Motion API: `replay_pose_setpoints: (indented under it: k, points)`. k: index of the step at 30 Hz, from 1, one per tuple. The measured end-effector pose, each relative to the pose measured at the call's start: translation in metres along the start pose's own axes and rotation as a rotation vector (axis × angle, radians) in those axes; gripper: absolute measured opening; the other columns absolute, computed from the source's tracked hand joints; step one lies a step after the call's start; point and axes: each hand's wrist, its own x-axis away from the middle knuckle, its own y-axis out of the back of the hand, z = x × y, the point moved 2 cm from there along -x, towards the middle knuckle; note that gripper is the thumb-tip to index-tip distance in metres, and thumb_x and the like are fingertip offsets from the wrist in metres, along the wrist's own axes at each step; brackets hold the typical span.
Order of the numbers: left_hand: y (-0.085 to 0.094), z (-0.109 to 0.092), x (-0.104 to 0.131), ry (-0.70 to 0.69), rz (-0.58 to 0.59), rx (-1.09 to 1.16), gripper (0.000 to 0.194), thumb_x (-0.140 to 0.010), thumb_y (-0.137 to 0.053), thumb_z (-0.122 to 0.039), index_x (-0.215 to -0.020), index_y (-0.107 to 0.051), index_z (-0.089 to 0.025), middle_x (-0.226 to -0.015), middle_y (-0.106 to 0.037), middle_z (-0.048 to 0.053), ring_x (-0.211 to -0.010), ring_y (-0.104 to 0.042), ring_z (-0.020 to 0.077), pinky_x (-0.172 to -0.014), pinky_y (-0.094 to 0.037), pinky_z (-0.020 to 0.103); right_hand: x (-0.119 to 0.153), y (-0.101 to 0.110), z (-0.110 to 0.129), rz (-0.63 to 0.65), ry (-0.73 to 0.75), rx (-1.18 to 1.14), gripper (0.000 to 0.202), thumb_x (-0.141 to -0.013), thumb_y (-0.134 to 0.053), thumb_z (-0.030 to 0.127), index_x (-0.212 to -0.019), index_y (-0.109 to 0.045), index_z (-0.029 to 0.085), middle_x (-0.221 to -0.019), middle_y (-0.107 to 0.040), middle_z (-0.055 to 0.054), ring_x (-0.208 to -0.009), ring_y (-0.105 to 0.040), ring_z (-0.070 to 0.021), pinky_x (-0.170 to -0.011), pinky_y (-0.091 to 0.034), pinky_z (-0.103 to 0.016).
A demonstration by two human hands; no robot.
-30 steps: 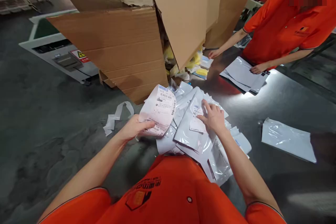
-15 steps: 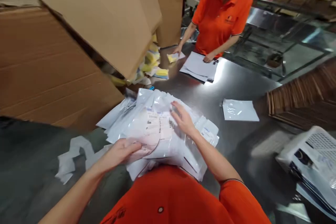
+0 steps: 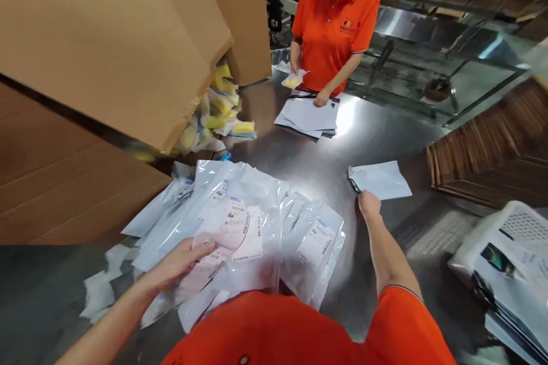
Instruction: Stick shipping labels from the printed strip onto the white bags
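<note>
Left: loose paper strip (image 3: 99, 292) lies beside the near pile. Left hand (image 3: 185, 258) still pinches the printed labels (image 3: 226, 222), thumb on top, over the left half of the pile of mailers (image 3: 257, 182). Mid-far: co-worker's hand (image 3: 295, 64) now holds a yellow packet (image 3: 293, 80) up off the table (image 3: 274, 148); other hand rests on a flat white stack (image 3: 306, 117).

Right: main change. Right hand (image 3: 369, 203) has left the pile and reached the lone mailer (image 3: 383, 180), touching its near-left edge, where dark lining shows. Fingers curled; cannot tell whether they grip. Lone mailer lies flat, apart from the pile. Reading: labels stay ready at left while the right hand turns to a separate mailer.
</note>
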Motion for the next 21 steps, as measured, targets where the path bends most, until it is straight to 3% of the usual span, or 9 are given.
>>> replay_pose_setpoints:
  k: [3,5,7,9,11,14,16,18,21]
  points:
    - [0.019,0.003,0.008,-0.038,-0.116,0.249,0.051,-0.056,-0.087,-0.047,-0.092,-0.073,-0.013,-0.092,-0.077,0.011,-0.084,-0.071,0.0279,-0.073,-0.058,0.032,-0.003,0.028,0.009,-0.050,-0.044,-0.037,0.030,-0.090,-0.041,0.024,-0.074,-0.063,0.010,-0.060,-0.053,-0.006,-0.056,-0.046,-0.0155,-0.056,-0.031,-0.029]
    - [0.038,0.007,0.019,-0.084,-0.215,0.415,0.050,-0.052,-0.090,-0.037,-0.091,-0.072,-0.012,-0.088,-0.077,0.011,-0.077,-0.071,0.0256,-0.070,-0.059,0.031,0.011,0.059,0.032,-0.242,0.027,-0.140,0.029,-0.088,-0.039,0.023,-0.066,-0.056,0.015,-0.058,-0.047,-0.002,-0.055,-0.040,-0.0139,-0.055,-0.027,-0.029]
    - [0.056,0.009,0.033,-0.126,-0.290,0.546,0.046,-0.051,-0.091,-0.029,-0.088,-0.071,-0.011,-0.083,-0.077,0.011,-0.071,-0.071,0.0236,-0.066,-0.060,0.029,0.043,0.092,0.069,-0.442,0.240,-0.273,0.030,-0.089,-0.043,0.028,-0.061,-0.048,0.019,-0.054,-0.041,0.001,-0.053,-0.038,-0.0131,-0.054,-0.026,-0.028]
    - [0.072,0.010,0.048,-0.172,-0.347,0.647,0.041,-0.051,-0.090,-0.024,-0.085,-0.072,-0.011,-0.079,-0.076,0.010,-0.067,-0.071,0.0213,-0.063,-0.060,0.027,0.091,0.113,0.115,-0.440,0.585,-0.330,0.026,-0.091,-0.046,0.028,-0.068,-0.054,0.020,-0.059,-0.049,0.000,-0.056,-0.046,-0.0144,-0.054,-0.031,-0.028]
    - [0.084,0.012,0.064,-0.237,-0.404,0.715,0.040,-0.048,-0.091,-0.023,-0.082,-0.072,-0.012,-0.078,-0.076,0.008,-0.065,-0.070,0.0193,-0.061,-0.059,0.024,0.144,0.114,0.165,-0.312,0.914,-0.351,0.020,-0.092,-0.045,0.021,-0.085,-0.063,0.018,-0.077,-0.066,-0.007,-0.068,-0.058,-0.0179,-0.060,-0.042,-0.029]
    - [0.093,0.018,0.086,-0.319,-0.412,0.699,0.049,-0.045,-0.094,-0.030,-0.086,-0.073,-0.014,-0.080,-0.077,0.009,-0.068,-0.070,0.0218,-0.063,-0.059,0.026,0.205,0.085,0.223,0.175,1.197,-0.191,0.021,-0.089,-0.046,0.013,-0.087,-0.067,0.015,-0.088,-0.071,-0.011,-0.076,-0.065,-0.0222,-0.066,-0.050,-0.032]
    - [0.090,0.024,0.097,-0.321,-0.344,0.594,0.051,-0.048,-0.092,-0.039,-0.089,-0.074,-0.013,-0.079,-0.076,0.011,-0.071,-0.070,0.0252,-0.064,-0.059,0.029,0.223,0.071,0.242,0.525,1.244,-0.086,0.016,-0.087,-0.053,0.013,-0.088,-0.069,0.014,-0.089,-0.072,-0.011,-0.079,-0.067,-0.0237,-0.070,-0.053,-0.033]
    - [0.080,0.028,0.104,-0.305,-0.236,0.432,0.048,-0.056,-0.088,-0.045,-0.088,-0.075,-0.011,-0.077,-0.075,0.011,-0.073,-0.069,0.0254,-0.067,-0.057,0.030,0.221,0.074,0.249,0.768,1.219,-0.182,0.025,-0.086,-0.063,0.025,-0.108,-0.068,0.016,-0.105,-0.072,-0.011,-0.092,-0.068,-0.0255,-0.079,-0.054,-0.035]
    - [0.059,0.030,0.106,-0.313,-0.031,0.156,0.037,-0.063,-0.083,-0.044,-0.081,-0.076,-0.012,-0.071,-0.072,0.006,-0.066,-0.062,0.0187,-0.063,-0.052,0.025,0.193,0.099,0.262,0.895,1.021,-0.667,0.069,-0.083,-0.066,0.050,-0.143,-0.046,0.024,-0.140,-0.055,-0.012,-0.118,-0.058,-0.0270,-0.092,-0.051,-0.040]
